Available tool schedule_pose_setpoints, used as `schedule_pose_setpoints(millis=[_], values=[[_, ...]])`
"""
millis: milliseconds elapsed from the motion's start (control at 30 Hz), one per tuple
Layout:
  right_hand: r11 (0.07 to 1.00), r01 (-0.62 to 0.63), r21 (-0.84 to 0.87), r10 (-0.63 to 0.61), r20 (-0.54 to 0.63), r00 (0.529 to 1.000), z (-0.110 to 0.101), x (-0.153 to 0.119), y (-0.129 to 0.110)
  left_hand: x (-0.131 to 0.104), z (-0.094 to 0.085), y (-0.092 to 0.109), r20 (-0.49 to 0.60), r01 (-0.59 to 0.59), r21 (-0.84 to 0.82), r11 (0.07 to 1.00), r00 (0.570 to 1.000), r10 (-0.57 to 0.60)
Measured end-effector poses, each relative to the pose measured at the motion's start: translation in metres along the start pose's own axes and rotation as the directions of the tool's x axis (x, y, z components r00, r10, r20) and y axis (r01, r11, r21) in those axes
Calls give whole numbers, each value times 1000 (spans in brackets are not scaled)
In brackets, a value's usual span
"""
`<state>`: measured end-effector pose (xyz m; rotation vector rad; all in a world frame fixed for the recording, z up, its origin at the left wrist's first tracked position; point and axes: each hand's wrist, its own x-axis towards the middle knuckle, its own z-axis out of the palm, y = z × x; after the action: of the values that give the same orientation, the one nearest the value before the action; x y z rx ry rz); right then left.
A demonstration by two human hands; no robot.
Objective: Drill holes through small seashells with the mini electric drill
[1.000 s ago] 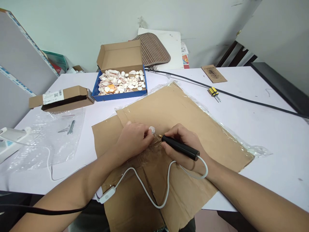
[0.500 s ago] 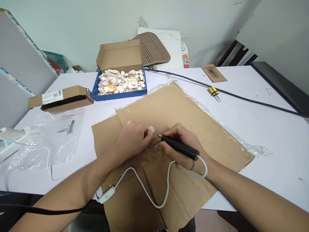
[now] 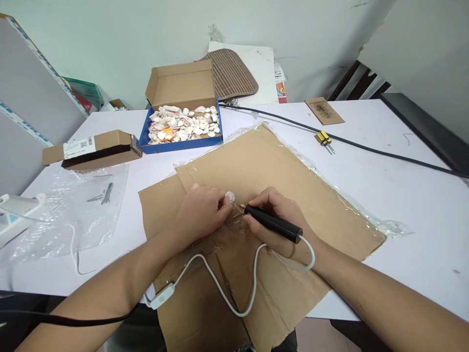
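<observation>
Between thumb and fingers, my left hand [image 3: 205,209] pinches a small white ribbed shell [image 3: 230,196] over the brown cardboard sheet [image 3: 271,161]. My right hand [image 3: 280,215] is closed around a black pen-shaped rotary tool [image 3: 273,224] with a brass-coloured tip. That tip points left at the shell, and its thin bit reaches close to the shell's edge; whether they touch is too small to tell. A white cord [image 3: 254,283] runs from the tool's rear end, loops over the cardboard and joins a white inline switch [image 3: 163,296].
A blue-edged box [image 3: 181,145] of shells stands behind the cardboard. Left lie a long carton [image 3: 102,150] and a small wrench [image 3: 107,194] on clear plastic. A yellow-black screwdriver [image 3: 324,139] lies by a black cable [image 3: 381,152], near a brown board [image 3: 324,111] at the back right.
</observation>
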<state>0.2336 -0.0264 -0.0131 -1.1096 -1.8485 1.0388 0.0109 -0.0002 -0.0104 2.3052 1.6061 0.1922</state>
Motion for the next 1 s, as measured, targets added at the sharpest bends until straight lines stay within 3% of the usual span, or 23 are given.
schedule_pose_setpoints(millis=[667,833,1000], values=[[999,-29,43,30,-30,999,0,-2,-1,0,-3,3,24,15,6,1000,1000,-15],[975,47,218,-4,-192,981,-2,-2,2,-2,-2,-2,-26,-3,-75,997,1000,2],[945,181,272,-75,-358,931,-7,-1,-1,-6,-6,-7,-180,12,-300,954,981,-69]])
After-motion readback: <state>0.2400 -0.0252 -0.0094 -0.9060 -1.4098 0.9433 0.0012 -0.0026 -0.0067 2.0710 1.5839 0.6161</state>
